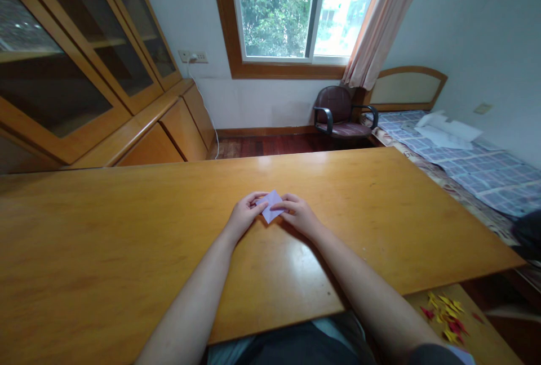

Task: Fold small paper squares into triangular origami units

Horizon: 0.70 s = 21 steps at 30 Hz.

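Note:
A small folded piece of pale lilac paper (271, 205) lies at the middle of the wooden table (127, 241). My left hand (244, 216) pinches its left edge with fingers closed on it. My right hand (299, 213) presses and grips its right side, fingers curled over the paper. Both forearms reach in from the bottom of the view. Part of the paper is hidden under my fingers.
Several small yellow and red folded paper pieces (446, 314) lie on a lower surface at the bottom right. A dark armchair (340, 112) stands under the window, a bed (465, 156) lies to the right, and glass-door cabinets (84, 72) line the left wall.

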Available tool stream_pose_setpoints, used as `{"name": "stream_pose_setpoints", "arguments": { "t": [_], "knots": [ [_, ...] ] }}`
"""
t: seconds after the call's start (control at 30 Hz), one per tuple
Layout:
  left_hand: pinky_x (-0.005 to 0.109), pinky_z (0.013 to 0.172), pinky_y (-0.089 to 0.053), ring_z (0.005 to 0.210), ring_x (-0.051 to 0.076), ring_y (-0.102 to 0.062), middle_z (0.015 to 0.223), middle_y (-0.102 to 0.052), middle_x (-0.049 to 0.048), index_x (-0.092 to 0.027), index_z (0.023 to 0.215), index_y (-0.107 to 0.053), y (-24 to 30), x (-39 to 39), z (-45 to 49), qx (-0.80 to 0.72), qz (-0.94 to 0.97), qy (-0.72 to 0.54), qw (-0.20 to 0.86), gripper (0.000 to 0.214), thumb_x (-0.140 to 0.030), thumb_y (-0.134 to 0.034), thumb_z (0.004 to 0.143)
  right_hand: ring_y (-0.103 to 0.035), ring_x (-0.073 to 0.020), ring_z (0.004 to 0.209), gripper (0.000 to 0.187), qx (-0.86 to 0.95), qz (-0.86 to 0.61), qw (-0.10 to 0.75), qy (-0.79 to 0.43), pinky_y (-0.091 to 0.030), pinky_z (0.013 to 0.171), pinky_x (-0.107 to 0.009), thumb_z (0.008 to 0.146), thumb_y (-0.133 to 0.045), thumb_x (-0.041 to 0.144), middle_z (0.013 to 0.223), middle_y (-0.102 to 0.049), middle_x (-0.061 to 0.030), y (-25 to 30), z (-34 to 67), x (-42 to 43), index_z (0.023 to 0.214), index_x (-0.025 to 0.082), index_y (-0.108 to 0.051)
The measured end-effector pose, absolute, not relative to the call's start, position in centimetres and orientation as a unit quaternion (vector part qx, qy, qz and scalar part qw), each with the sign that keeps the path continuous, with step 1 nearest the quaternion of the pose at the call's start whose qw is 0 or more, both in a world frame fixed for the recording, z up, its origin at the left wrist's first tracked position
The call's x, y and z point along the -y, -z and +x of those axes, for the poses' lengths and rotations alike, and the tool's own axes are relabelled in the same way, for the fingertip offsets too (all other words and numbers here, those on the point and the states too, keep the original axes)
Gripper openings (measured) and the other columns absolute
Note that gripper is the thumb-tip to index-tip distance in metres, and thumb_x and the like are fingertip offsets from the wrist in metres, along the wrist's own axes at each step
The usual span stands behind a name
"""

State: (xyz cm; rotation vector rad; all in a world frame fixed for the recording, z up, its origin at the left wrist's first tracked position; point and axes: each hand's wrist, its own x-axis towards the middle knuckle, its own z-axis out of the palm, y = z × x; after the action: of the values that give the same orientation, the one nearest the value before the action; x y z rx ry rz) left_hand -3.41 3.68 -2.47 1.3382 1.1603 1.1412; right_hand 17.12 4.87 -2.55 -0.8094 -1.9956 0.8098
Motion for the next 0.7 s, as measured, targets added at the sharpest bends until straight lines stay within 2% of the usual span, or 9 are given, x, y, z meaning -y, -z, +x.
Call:
{"name": "stream_pose_setpoints", "arguments": {
  "t": [0.2, 0.33, 0.47, 0.6, 0.7],
  "knots": [
    [0.030, 0.078, -0.053, 0.084, 0.020, -0.067, 0.090, -0.073, 0.0042, -0.017, 0.091, -0.067, 2.0, -3.7, -3.3, -0.469, 0.559, -0.472, 0.495, 0.031, -0.044, -0.072, 0.076, -0.059, -0.0166, 0.077, 0.012, 0.763, -0.339, 0.435, -0.339, -0.050, 0.071, -0.030, 0.086, -0.066, 0.025, 0.091, -0.063, -0.0050, 2.2, 17.3, -5.1, 0.093, 0.024, -0.076],
    [0.029, 0.074, -0.052, 0.078, 0.018, -0.065, 0.084, -0.071, 0.0025, -0.017, 0.089, -0.065, 1.9, -3.5, -3.4, -0.466, 0.560, -0.469, 0.500, 0.029, -0.042, -0.071, 0.076, -0.059, -0.0159, 0.076, 0.012, 0.750, -0.344, 0.443, -0.351, -0.049, 0.069, -0.029, 0.086, -0.068, 0.030, 0.092, -0.063, -0.0053, 2.1, 17.2, -5.1, 0.091, 0.022, -0.075],
    [0.030, 0.077, -0.051, 0.078, 0.018, -0.066, 0.081, -0.070, 0.0025, -0.016, 0.096, -0.062, 2.0, -3.5, -3.2, -0.444, 0.561, -0.460, 0.526, 0.028, -0.039, -0.070, 0.080, -0.061, -0.0178, 0.082, 0.015, 0.730, -0.354, 0.459, -0.362, -0.049, 0.074, -0.030, 0.089, -0.066, 0.033, 0.090, -0.065, -0.0055, 2.0, 17.3, -5.1, 0.087, 0.021, -0.075],
    [0.032, 0.085, -0.051, 0.088, 0.018, -0.066, 0.098, -0.069, 0.0053, -0.017, 0.115, -0.059, 2.2, -3.5, -3.2, -0.435, 0.570, -0.472, 0.513, 0.041, -0.034, -0.070, 0.080, -0.062, -0.0192, 0.087, 0.018, 0.714, -0.353, 0.469, -0.381, -0.048, 0.080, -0.031, 0.090, -0.065, 0.035, 0.090, -0.066, -0.0060, 1.5, 17.4, -5.0, 0.086, 0.020, -0.074],
    [0.032, 0.089, -0.050, 0.096, 0.019, -0.064, 0.112, -0.066, 0.0075, -0.018, 0.119, -0.059, 2.0, -3.3, -3.3, -0.447, 0.594, -0.468, 0.479, 0.041, -0.036, -0.066, 0.083, -0.063, -0.0189, 0.085, 0.020, 0.718, -0.348, 0.463, -0.386, -0.048, 0.079, -0.031, 0.090, -0.065, 0.036, 0.088, -0.068, -0.0058, 1.2, 17.4, -4.9, 0.084, 0.019, -0.074]
  ]
}}
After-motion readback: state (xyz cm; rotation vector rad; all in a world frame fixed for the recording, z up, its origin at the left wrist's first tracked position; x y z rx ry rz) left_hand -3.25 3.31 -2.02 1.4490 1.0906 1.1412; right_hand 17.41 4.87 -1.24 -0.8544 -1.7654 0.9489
